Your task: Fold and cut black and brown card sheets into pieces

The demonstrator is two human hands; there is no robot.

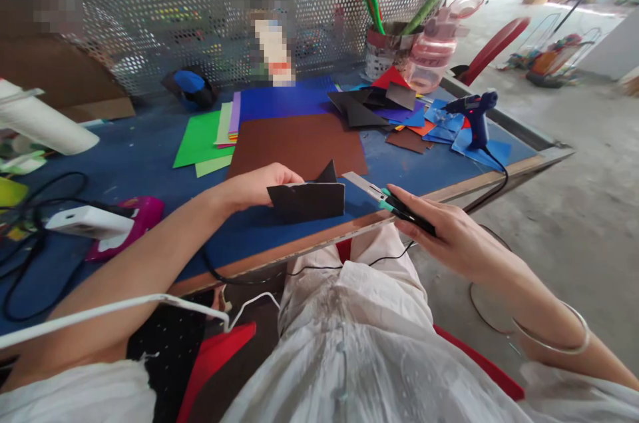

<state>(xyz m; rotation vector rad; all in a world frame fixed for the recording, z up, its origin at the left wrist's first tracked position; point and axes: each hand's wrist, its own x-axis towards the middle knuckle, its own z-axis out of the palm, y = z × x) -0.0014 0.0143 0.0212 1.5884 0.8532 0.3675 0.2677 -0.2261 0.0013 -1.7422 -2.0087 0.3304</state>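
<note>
Centre frame: left hand pinches black paper piece at its left end, right edge free | right hand wraps utility knife, blade aimed near that edge | brown sheet behind.

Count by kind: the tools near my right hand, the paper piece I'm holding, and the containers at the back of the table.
Utility knife, in the right hand: 1
Blue glue gun: 1
Black paper piece, in the left hand: 1
Containers, a tin and a clear plastic jar: 2
Total: 5
</note>
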